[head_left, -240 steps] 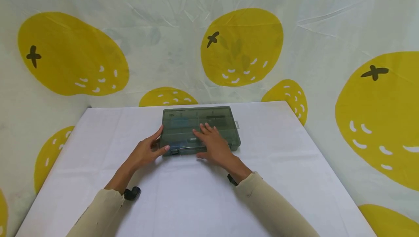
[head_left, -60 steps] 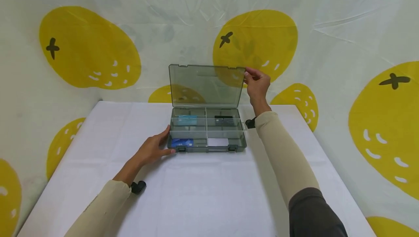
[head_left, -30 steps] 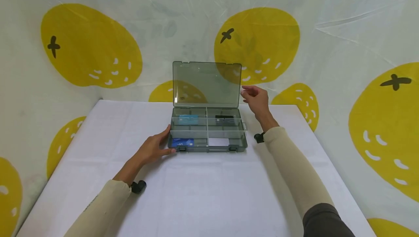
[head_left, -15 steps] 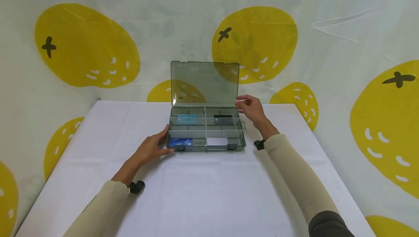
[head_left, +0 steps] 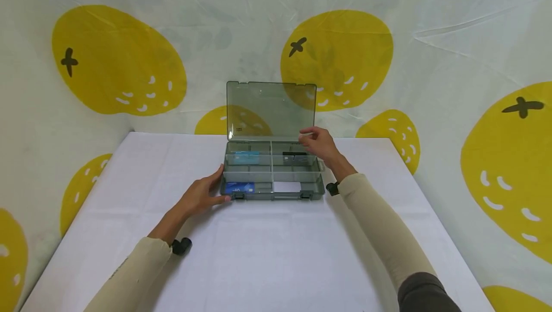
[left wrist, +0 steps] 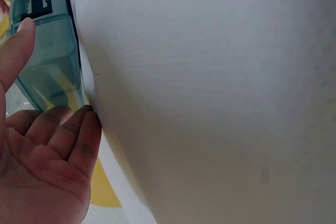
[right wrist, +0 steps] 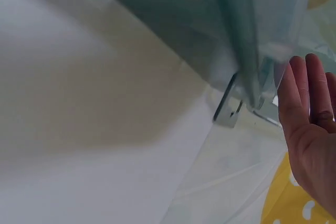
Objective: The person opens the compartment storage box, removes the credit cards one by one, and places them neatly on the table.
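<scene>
A smoky green plastic compartment box (head_left: 268, 197) sits on the table, its clear lid (head_left: 263, 110) raised upright behind it. Inside are a light blue card (head_left: 247, 157) at back left, a black card (head_left: 293, 159) at back right, a dark blue card (head_left: 240, 187) at front left and a white card (head_left: 287, 187) at front right. My left hand (head_left: 200, 197) holds the box's front left corner, thumb at the front near a latch (left wrist: 38, 3), fingers against the side. My right hand (head_left: 320, 145) hovers over the back right compartment, near the black card, fingers loosely extended and holding nothing.
A white cloth covers the table (head_left: 276, 254). Behind it hangs a pale curtain (head_left: 224, 53) printed with large yellow fruit. Thin clear dividers (head_left: 247, 176) stand up between the box's compartments.
The box was closed earlier; its lid now stands open. My right hand has let go of the lid's corner and come down and left over the back right compartment. The left hand stays put.
</scene>
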Motion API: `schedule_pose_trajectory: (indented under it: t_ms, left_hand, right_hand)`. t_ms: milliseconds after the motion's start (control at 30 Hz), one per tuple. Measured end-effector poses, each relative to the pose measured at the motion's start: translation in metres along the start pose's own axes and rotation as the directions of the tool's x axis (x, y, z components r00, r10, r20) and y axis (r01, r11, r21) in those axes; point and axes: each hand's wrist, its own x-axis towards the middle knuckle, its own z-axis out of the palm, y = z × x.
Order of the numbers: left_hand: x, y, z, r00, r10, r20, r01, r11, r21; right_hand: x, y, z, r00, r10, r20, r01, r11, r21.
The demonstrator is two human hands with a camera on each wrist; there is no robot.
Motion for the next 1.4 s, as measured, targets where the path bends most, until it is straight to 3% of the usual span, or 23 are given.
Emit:
schedule_pose_trajectory:
  t_ms: [367,667,1067,1400]
  left_hand:
    - [0.000,0.000,-0.001,1.000,0.007,-0.001,-0.007,1.000,-0.013]
    - [0.000,-0.001,0.000,1.000,0.000,0.008,0.000,1.000,-0.006]
    - [0.000,0.000,-0.002,1.000,-0.002,0.011,0.002,1.000,-0.005]
    - [0.000,0.002,-0.003,0.999,-0.023,0.023,0.023,1.000,-0.017]
  right_hand:
    - [0.001,-0.022,0.021,0.998,-0.032,0.053,0.034,0.999,-0.022]
    - [0.005,-0.015,0.028,0.997,-0.008,0.081,0.026,0.974,-0.224]
    - [0.007,-0.017,0.028,0.987,0.073,0.144,-0.053,0.990,-0.133]
    - [0.014,-0.020,0.030,0.969,0.131,0.210,-0.107,0.987,-0.121]
